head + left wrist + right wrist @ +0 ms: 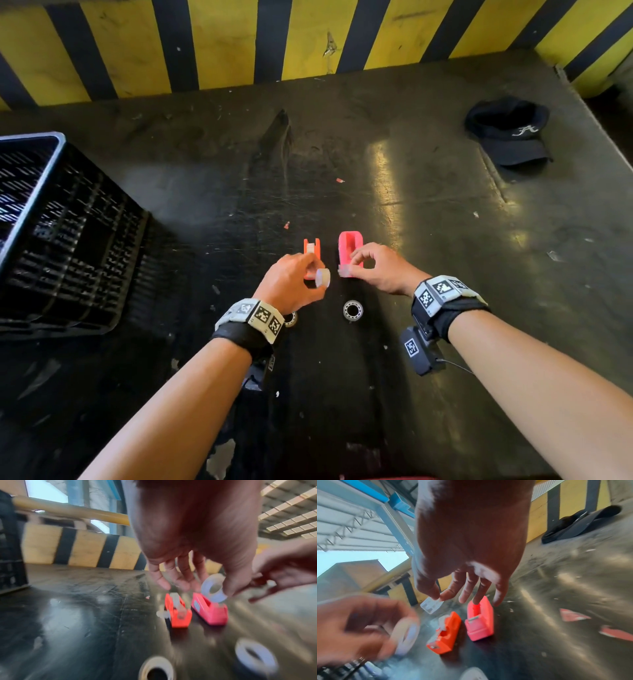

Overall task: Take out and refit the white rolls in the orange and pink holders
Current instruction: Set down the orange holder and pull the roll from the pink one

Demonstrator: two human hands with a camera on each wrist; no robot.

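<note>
The orange holder point(311, 249) and the pink holder point(350, 246) stand side by side on the dark table. Just in front of the orange holder point(178, 615), my left hand point(317, 274) pinches a white roll point(322, 277) between thumb and fingers, lifted off the table. At the near end of the pink holder point(479, 622), my right hand point(349, 270) pinches a small clear plastic piece point(431, 605) between thumb and forefinger. The pink holder's slot looks empty. Something whitish sits in the orange holder point(445, 632).
Two more rolls lie near my wrists, one point(352, 310) in the open and one point(290, 318) half hidden by the left wristband. A black crate point(61, 240) stands at the left, a black cap point(510, 133) at the far right. A yellow-and-black wall point(308, 41) closes the back.
</note>
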